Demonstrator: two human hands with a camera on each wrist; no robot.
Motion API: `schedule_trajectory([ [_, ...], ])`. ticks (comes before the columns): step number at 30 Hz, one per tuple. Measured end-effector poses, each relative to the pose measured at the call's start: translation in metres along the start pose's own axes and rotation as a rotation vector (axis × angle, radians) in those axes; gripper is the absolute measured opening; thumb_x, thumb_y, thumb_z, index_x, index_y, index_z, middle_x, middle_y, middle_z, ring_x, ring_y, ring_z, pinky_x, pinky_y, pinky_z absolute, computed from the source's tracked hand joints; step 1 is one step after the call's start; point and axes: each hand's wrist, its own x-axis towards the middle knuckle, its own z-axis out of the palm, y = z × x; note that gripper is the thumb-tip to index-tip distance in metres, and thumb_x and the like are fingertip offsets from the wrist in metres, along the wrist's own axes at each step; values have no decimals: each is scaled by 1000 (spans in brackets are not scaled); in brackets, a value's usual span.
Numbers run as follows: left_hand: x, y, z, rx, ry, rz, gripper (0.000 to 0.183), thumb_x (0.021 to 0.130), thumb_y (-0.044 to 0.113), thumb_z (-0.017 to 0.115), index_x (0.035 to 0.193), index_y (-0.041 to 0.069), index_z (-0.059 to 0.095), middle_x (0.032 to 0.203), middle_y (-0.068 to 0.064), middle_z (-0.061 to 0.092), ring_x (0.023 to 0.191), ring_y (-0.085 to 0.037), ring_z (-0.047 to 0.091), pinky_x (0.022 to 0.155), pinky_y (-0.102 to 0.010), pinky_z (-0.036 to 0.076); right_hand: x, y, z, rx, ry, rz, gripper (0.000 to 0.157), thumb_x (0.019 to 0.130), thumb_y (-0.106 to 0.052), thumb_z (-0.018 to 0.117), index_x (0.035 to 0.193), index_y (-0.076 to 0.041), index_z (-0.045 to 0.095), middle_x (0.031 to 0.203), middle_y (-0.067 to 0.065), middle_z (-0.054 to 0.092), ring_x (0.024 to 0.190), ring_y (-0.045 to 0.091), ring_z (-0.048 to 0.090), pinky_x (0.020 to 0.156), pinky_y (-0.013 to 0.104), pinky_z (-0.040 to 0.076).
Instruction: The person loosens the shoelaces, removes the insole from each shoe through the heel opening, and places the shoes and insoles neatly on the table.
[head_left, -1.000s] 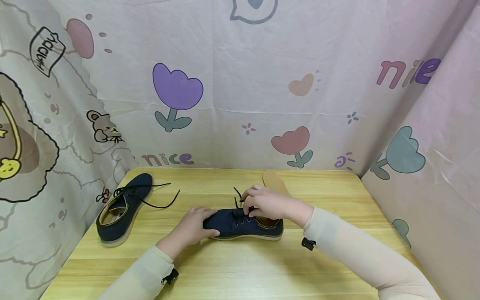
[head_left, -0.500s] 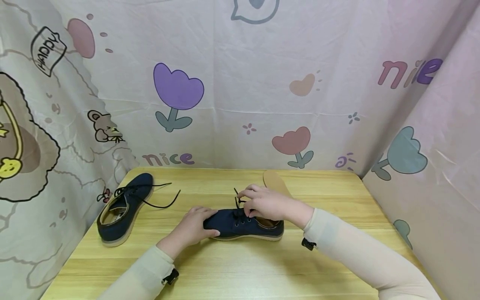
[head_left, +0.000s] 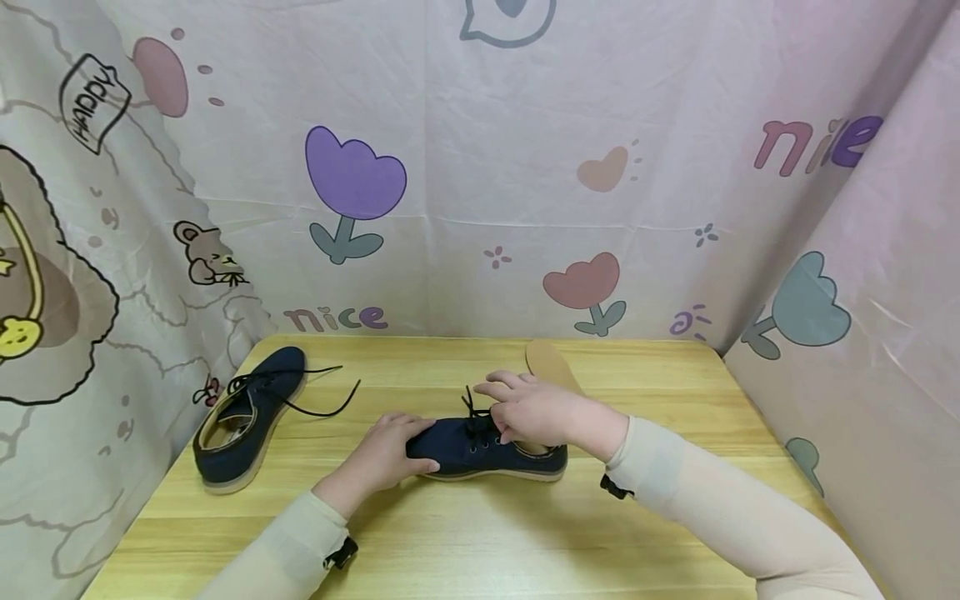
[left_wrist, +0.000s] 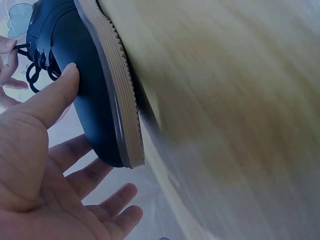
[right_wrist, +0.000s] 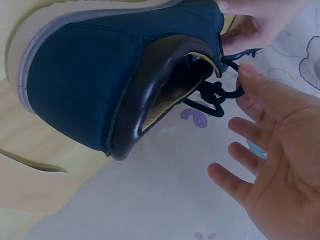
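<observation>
A navy lace-up shoe [head_left: 448, 446] lies sole down on the table, toe to the left and heel to the right. My left hand [head_left: 384, 454] grips its toe, thumb on the near side and fingers at the far side; the left wrist view shows the thumb [left_wrist: 60, 95] against the upper. In the right wrist view, my right hand [right_wrist: 285, 135] pinches a loop of the black shoelace [right_wrist: 214, 92] between thumb and index finger, other fingers spread. The lace is knotted over the tongue, and its loose ends stand up beside the hand in the head view.
A matching navy shoe [head_left: 232, 462] stands at the table's left, its untied laces trailing right. Behind my right hand a tan insole [head_left: 550, 362] lies near the back edge of the wooden table [head_left: 480, 542]. Printed curtains [head_left: 480, 167] enclose the back and sides.
My right hand has shifted slightly, its thumb and index finger lower by the eyelets and its other fingers more spread. The lace ends have moved a little left. The left hand stays on the toe.
</observation>
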Motion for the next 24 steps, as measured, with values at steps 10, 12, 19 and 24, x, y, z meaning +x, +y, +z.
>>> schedule_trajectory([
  [10,0,-1,1,3,6,6,70,82,41,82,141,13,60,140,-13,57,135,-40,42,109,-58,36,-1,11,12,80,68,-29,17,89,-31,78,97,-26,64,156,6,40,141,26,36,111,44,39],
  [12,0,-1,1,-1,6,5,69,82,41,82,141,13,60,140,-13,57,136,-39,42,109,-57,35,-2,11,13,88,90,-39,16,89,-29,78,97,-26,65,155,6,41,140,27,37,110,44,40],
  [19,0,-1,0,-6,0,2,70,82,41,82,142,12,59,140,-13,57,136,-39,41,109,-58,36,0,14,17,82,148,-65,6,92,-25,75,92,-26,69,151,8,46,137,27,41,107,44,43],
  [24,0,1,0,-3,-7,-4,71,82,41,82,142,12,58,141,-13,56,137,-40,40,110,-59,35,2,15,20,99,192,-68,5,93,-23,73,91,-26,70,148,6,48,135,26,42,106,43,44],
])
